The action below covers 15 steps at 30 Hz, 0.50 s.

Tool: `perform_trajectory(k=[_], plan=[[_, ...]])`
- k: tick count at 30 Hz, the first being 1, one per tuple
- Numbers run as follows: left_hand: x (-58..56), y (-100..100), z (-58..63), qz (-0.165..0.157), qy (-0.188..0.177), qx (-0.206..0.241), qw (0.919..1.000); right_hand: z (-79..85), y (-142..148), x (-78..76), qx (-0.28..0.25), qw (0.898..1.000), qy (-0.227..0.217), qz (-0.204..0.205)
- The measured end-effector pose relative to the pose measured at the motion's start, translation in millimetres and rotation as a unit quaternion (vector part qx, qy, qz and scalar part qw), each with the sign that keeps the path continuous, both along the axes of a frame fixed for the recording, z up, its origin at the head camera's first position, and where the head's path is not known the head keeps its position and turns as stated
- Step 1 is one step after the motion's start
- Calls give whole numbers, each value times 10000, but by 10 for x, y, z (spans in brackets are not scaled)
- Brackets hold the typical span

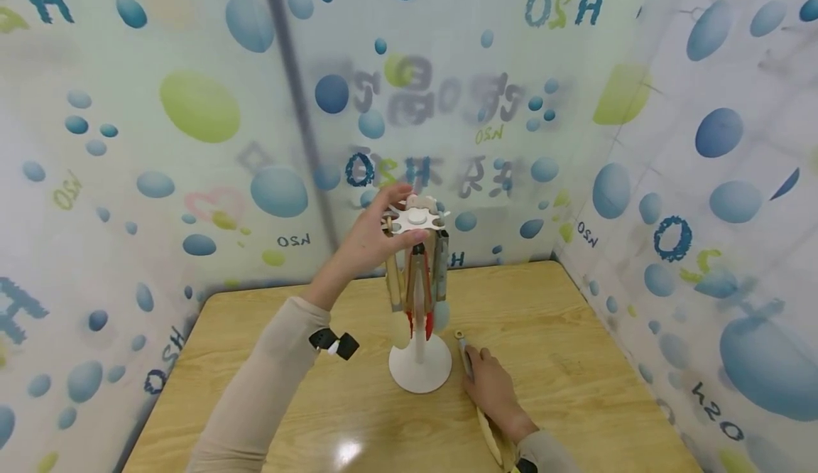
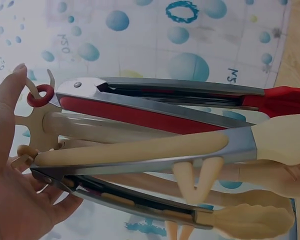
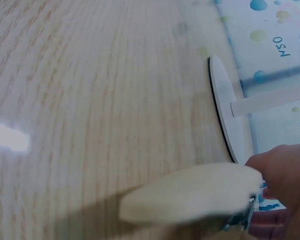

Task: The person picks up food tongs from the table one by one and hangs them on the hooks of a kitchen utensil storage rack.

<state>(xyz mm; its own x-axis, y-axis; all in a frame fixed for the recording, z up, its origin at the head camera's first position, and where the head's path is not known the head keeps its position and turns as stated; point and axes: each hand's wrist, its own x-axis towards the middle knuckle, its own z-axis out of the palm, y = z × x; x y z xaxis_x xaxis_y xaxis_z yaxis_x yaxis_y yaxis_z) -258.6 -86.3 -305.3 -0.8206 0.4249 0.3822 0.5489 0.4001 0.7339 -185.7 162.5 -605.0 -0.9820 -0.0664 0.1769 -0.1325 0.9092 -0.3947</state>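
A white utensil stand has a round base [image 1: 401, 372] on the table and a hook disc [image 1: 418, 219] on top. My left hand [image 1: 373, 235] grips the disc's edge, thumb on the near side and fingers behind. Hanging from the hooks are red-tipped tongs [image 2: 160, 117] and cream-tipped tongs [image 2: 130, 154], with other utensils partly hidden. To the right of the base, my right hand [image 1: 495, 389] holds another pair of tongs [image 1: 488, 439], ring end pointing away. Its cream tip [image 3: 190, 196] shows large and blurred in the right wrist view, low over the tabletop.
The wooden table [image 1: 307, 402] fits between fabric walls [image 1: 160, 231] printed with blue and green drops. These walls rise at the table's back and sides. A bright glare spot lies on the tabletop at the front.
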Motion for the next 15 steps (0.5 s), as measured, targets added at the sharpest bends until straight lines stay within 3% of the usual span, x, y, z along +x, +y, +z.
perform_trajectory(k=[6, 15], plan=[[27, 35, -8, 12, -5, 79, 10000, 73, 58, -5, -269, 9995, 144, -45], [51, 54, -11, 96, -20, 148, 9998, 384, 150, -55, -803, 9907, 1094, -48]])
